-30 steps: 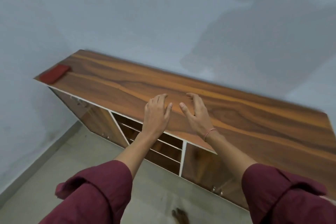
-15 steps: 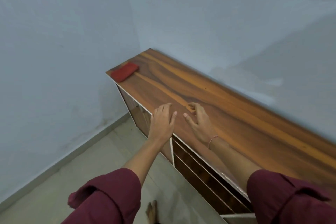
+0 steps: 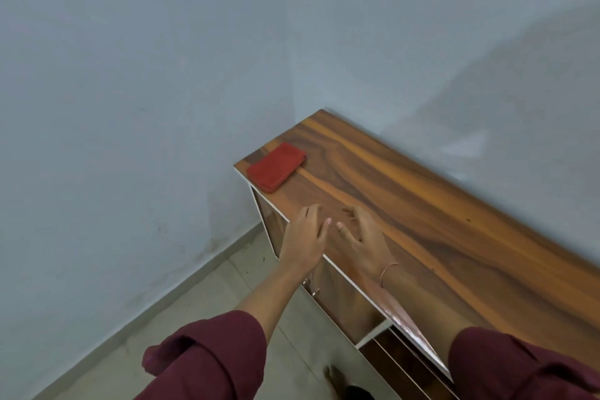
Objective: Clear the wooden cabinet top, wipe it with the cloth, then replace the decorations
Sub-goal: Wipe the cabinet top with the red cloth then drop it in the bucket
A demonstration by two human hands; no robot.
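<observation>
A folded red cloth [image 3: 276, 166] lies at the left end of the wooden cabinet top [image 3: 438, 221], near the corner of the room. My left hand [image 3: 305, 237] hovers over the cabinet's front edge, fingers relaxed and holding nothing. Beside it, my right hand [image 3: 362, 239] is over the top with its fingers loosely spread and slightly bent, also holding nothing. Both hands are a short way in front of the cloth and apart from it. No decorations are in view.
Grey walls [image 3: 130, 107] meet in a corner right behind the cabinet's left end. Below the top are a door with a small handle [image 3: 311, 286] and open shelves [image 3: 399, 364]. The tiled floor [image 3: 194, 318] lies to the left, and a foot [image 3: 337, 377] shows at the bottom.
The view has swung left along the cabinet, bringing its left end and the red cloth closer. Both hands have moved with it toward the cloth, staying side by side and holding nothing.
</observation>
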